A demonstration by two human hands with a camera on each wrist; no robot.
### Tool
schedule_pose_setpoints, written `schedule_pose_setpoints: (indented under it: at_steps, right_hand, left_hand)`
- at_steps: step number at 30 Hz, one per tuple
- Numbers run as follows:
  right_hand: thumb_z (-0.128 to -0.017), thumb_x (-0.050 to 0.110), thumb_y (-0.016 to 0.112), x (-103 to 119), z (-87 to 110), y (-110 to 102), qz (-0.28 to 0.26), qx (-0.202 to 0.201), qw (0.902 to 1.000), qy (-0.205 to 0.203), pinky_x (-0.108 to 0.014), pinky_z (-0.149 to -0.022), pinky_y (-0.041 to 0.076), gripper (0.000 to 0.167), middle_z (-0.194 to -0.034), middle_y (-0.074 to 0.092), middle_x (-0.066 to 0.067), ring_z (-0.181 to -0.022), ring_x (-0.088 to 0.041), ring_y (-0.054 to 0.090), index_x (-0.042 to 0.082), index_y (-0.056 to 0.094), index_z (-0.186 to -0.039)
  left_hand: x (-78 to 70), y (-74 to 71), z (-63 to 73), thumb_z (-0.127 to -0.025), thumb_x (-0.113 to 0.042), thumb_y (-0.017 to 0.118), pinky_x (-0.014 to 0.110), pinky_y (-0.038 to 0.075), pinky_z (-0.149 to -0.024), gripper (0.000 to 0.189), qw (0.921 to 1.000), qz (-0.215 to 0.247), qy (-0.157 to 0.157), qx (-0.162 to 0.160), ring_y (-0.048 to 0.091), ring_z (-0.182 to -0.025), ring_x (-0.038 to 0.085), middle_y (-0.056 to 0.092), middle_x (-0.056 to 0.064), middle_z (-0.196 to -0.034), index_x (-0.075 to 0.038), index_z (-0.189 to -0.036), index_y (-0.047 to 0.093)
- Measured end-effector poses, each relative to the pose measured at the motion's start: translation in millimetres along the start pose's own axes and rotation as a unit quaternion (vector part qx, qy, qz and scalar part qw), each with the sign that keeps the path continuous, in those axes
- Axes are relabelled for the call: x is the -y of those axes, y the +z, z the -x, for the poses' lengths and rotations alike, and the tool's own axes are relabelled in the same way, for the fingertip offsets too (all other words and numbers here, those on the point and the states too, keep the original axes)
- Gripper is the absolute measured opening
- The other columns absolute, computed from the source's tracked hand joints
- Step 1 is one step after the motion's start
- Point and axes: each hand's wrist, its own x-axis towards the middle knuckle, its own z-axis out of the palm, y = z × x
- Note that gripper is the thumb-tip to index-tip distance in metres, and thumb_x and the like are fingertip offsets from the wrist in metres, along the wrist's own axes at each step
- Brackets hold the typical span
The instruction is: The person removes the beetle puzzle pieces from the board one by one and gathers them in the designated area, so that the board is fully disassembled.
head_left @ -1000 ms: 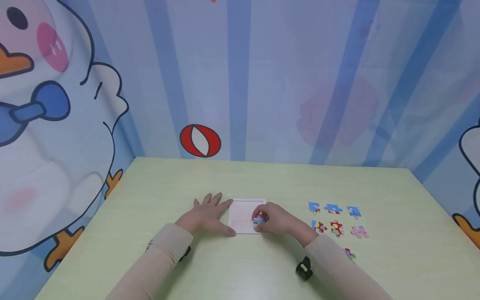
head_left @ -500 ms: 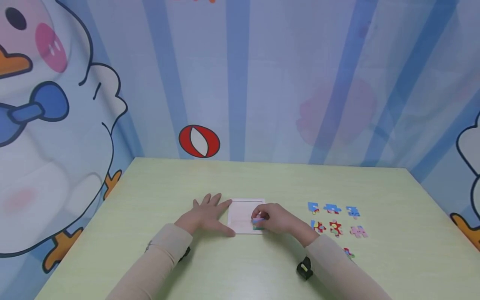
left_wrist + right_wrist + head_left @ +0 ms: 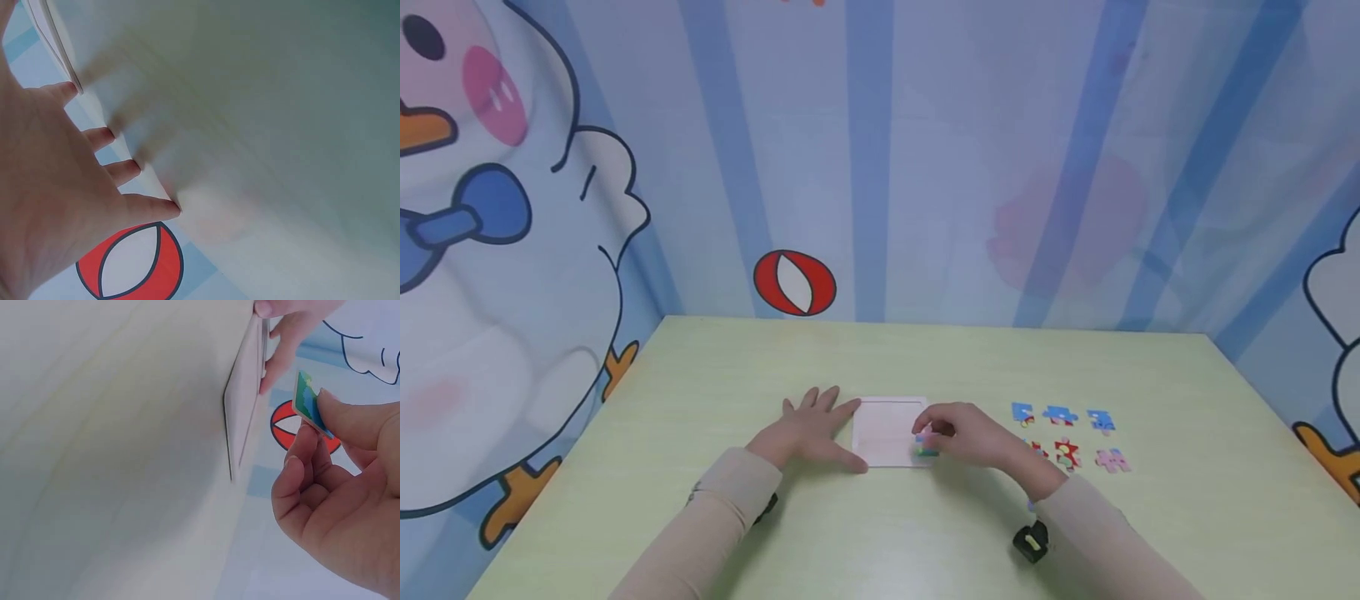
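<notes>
My right hand (image 3: 966, 435) pinches a puzzle piece (image 3: 310, 403) between thumb and fingers, over the right edge of a square white puzzle tray (image 3: 883, 433). Green and blue show on the piece in the right wrist view, and it is lifted off the tray there. My left hand (image 3: 808, 433) lies with fingers spread on the table, its thumb and index fingertip at the tray's left edge. In the left wrist view the left fingers (image 3: 150, 205) are straight and touch the tabletop.
Several loose puzzle pieces lie in rows right of the tray, among them a red one (image 3: 1067, 454) and a pink one (image 3: 1112, 460). The right forearm covers part of this area. A printed cloth (image 3: 940, 167) hangs behind the pale table (image 3: 760, 350).
My right hand has moved slightly right and up with the puzzle piece, from inside the tray to over its right edge. The left hand stays in place.
</notes>
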Motion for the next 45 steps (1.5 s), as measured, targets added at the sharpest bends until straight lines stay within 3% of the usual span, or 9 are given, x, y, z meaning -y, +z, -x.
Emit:
schedule_pose_setpoints:
  at_steps: [8,23,27,33,45]
  right_hand:
    - [-0.095,0.01,0.059,-4,28.9,-18,0.003,0.0,1.0,0.005,-0.024,-0.064,0.044,0.013,-0.082,0.055,0.003,-0.076,-0.013,0.049,0.005,0.067,-0.105]
    - [-0.097,0.015,0.058,-33,98.8,-61,-0.001,-0.015,0.9996,0.023,-0.023,-0.061,0.044,0.017,-0.09,0.059,0.001,-0.071,-0.005,0.047,0.003,0.064,-0.108]
    - [-0.096,0.015,0.059,-41,115.8,-67,-0.013,-0.017,0.9989,0.043,-0.023,-0.062,0.045,0.018,-0.092,0.06,-0.001,-0.072,-0.005,0.047,0.003,0.064,-0.108]
    - [-0.095,0.015,0.061,-54,135.3,-74,-0.015,-0.021,0.9968,0.075,-0.023,-0.065,0.047,0.019,-0.098,0.061,-0.005,-0.077,-0.004,0.05,0.002,0.064,-0.109]
    - [-0.095,0.01,0.058,-84,163.9,-83,-0.018,-0.004,0.9959,0.088,-0.025,-0.066,0.051,0.017,-0.113,0.062,-0.019,-0.081,0.003,0.053,0.0,0.062,-0.108]
  left_hand:
    - [1.2,0.8,0.3,-0.074,-0.066,0.067,0.075,0.011,-0.105,0.099,1.0,0.001,0.007,0.0,0.01,-0.144,0.045,0.017,0.016,-0.159,-0.022,-0.153,0.028]
    - [3.4,2.4,-1.4,-0.074,-0.068,0.066,0.074,0.009,-0.106,0.099,1.0,0.001,-0.001,-0.001,0.008,-0.145,0.044,0.015,0.014,-0.16,-0.025,-0.153,0.027]
    - [2.3,1.7,-1.2,-0.074,-0.068,0.066,0.074,0.009,-0.106,0.099,1.0,0.0,0.0,0.0,0.008,-0.145,0.044,0.015,0.014,-0.16,-0.025,-0.153,0.027]
    - [1.9,2.0,-1.8,-0.073,-0.068,0.066,0.073,0.009,-0.107,0.099,1.0,-0.002,-0.003,0.001,0.008,-0.145,0.044,0.015,0.014,-0.16,-0.025,-0.153,0.027]
    - [2.5,2.7,-1.8,-0.073,-0.068,0.066,0.072,0.008,-0.108,0.099,1.0,0.002,-0.005,-0.001,0.007,-0.146,0.043,0.014,0.013,-0.161,-0.026,-0.154,0.026]
